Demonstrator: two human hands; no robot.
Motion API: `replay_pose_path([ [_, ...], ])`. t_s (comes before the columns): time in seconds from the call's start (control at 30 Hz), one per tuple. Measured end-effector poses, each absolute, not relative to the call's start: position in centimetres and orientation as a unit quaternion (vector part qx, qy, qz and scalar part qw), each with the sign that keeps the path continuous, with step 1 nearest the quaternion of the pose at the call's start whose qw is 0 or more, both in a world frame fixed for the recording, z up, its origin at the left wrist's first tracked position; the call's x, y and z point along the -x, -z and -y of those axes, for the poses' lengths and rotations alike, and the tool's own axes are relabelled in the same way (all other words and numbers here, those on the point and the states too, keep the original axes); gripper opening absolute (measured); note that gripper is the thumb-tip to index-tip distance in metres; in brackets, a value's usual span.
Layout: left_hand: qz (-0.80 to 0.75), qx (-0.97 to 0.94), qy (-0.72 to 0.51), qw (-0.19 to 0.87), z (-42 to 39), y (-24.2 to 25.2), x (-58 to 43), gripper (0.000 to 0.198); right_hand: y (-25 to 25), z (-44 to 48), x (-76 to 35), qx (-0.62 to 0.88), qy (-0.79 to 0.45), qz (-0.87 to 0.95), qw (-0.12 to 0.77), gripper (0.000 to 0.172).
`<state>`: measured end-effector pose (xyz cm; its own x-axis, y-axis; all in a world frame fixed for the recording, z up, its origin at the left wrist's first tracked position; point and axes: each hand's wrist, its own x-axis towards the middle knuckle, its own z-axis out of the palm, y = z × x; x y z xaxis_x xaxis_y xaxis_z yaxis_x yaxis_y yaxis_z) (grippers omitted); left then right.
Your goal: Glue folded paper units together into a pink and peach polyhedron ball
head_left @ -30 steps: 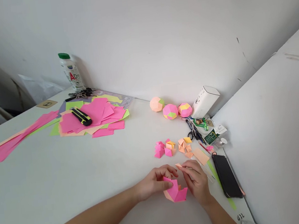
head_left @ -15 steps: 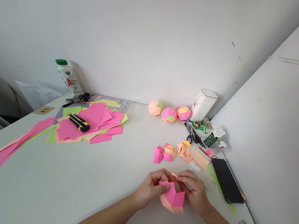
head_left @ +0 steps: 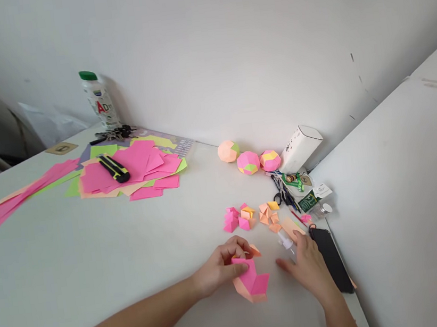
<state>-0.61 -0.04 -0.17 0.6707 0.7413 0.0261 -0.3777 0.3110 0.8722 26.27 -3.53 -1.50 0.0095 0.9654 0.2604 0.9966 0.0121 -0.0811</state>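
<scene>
A half-built ball of folded paper (head_left: 250, 282), pink and peach with an open top, is pinched between the thumb and fingers of my left hand (head_left: 231, 258). Its inner side is mostly hidden. Away to its right, my right hand (head_left: 307, 264) is spread open over a small whitish translucent bottle (head_left: 286, 240) with a thin tip; whether the fingers touch it I cannot tell. Beyond my hands lie small folded paper pieces: pink ones (head_left: 231, 219), a pink-and-yellow cluster (head_left: 246, 216) and peach ones (head_left: 269, 216).
Three finished paper balls (head_left: 248, 163) sit by the wall beside a white box (head_left: 301, 148). Scissors (head_left: 281, 194) and a black phone (head_left: 331, 261) lie at the right edge. Left, a box cutter (head_left: 113, 168) rests on paper sheets (head_left: 141, 160), near a white bottle (head_left: 100, 101).
My right hand has let go of the paper ball and moved right, over the small bottle, its fingers opening. My left hand still holds the ball in nearly the same place.
</scene>
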Motion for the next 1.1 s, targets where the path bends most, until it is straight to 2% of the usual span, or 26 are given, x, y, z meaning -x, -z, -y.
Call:
replay_pose_path([
  [0.1,-0.194,-0.491,-0.361,0.769,0.1,0.6,0.6,0.023,0.9,3.8,-26.5,0.708,0.028,0.700,0.087,0.039],
  [0.2,-0.185,-0.507,-0.365,0.759,0.1,0.7,0.6,0.022,0.0,3.5,-26.0,0.717,-0.026,0.688,0.114,0.024],
  [0.27,-0.184,-0.509,-0.364,0.758,0.1,0.7,0.6,0.023,-0.5,3.3,-25.6,0.732,-0.070,0.653,0.181,0.024],
  [0.33,-0.190,-0.508,-0.362,0.759,0.1,0.7,0.6,0.024,-1.1,3.2,-25.0,0.749,-0.139,0.586,0.277,0.033],
  [0.4,-0.199,-0.504,-0.355,0.762,0.1,0.6,0.6,0.025,-1.6,3.3,-24.3,0.720,-0.243,0.526,0.382,0.040],
  [0.43,-0.203,-0.504,-0.351,0.763,0.1,0.6,0.6,0.026,-1.9,3.4,-24.0,0.686,-0.307,0.507,0.422,0.038],
  [0.5,-0.205,-0.508,-0.343,0.763,0.1,0.5,0.6,0.027,-2.4,3.7,-23.2,0.608,-0.426,0.484,0.463,0.031],
  [0.57,-0.200,-0.515,-0.339,0.762,0.2,0.5,0.6,0.025,-2.8,3.8,-22.7,0.550,-0.498,0.478,0.470,0.031],
  [0.7,-0.183,-0.513,-0.340,0.766,0.2,0.4,0.6,0.020,-2.8,4.0,-22.2,0.505,-0.510,0.513,0.471,0.060],
  [0.77,-0.172,-0.512,-0.342,0.769,0.2,0.5,0.6,0.018,-2.5,3.9,-22.2,0.499,-0.497,0.524,0.479,0.066],
  [0.87,-0.165,-0.511,-0.346,0.770,0.1,0.8,0.5,0.017,-2.1,3.9,-22.2,0.486,-0.484,0.533,0.495,0.060],
  [1.1,-0.170,-0.510,-0.343,0.770,0.1,0.6,0.5,0.019,-2.1,4.1,-21.6,0.473,-0.468,0.497,0.557,0.032],
])
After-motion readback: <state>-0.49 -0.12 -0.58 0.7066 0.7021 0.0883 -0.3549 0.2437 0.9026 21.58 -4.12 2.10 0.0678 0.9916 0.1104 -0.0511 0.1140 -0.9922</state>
